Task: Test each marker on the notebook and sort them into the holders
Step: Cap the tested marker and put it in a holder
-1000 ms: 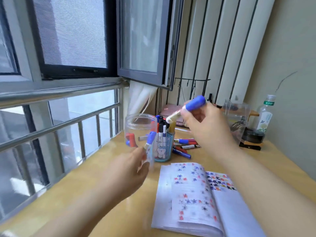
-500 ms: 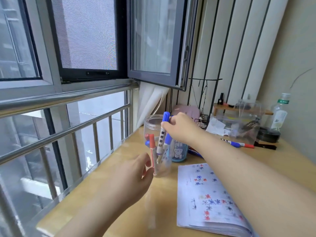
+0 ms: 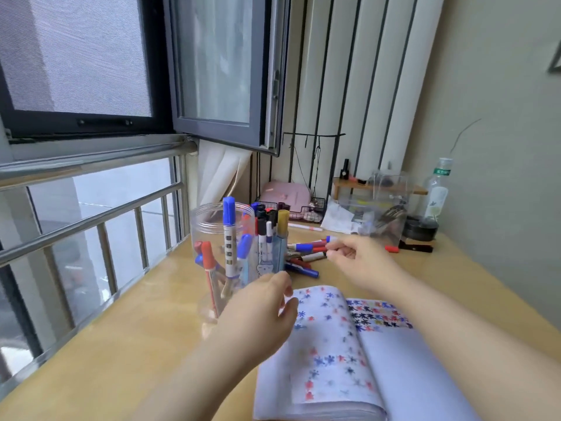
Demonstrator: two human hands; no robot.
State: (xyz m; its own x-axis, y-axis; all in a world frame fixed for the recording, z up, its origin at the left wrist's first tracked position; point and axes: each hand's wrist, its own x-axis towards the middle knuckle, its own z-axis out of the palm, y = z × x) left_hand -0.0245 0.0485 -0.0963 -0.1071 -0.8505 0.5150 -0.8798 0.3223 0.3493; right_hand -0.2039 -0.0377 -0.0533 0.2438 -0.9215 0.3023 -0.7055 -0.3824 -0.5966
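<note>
Holders: two. Clear jar (image 3: 212,226) at 9 o'clock of blue cup (image 3: 273,253).
Markers in clear jar: about four visible — two blue-capped, two red-capped; further count uncertain through plastic.
Markers in blue cup: tight cluster, exact count not determinable.
Loose markers (image 3: 303,253) on desk at 3 o'clock of blue cup: overlapping pile, roughly six.
Notebook (image 3: 349,344): one, open.
Hands: two.
Bottle (image 3: 437,192) at 2 o'clock: one.

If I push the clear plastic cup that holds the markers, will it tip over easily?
Probably yes. The clear plastic cup looks thin and light, and its tall markers, such as the blue-capped white marker, lean above the rim, making it top-heavy. The smooth yellow table may let it slide first.
</note>
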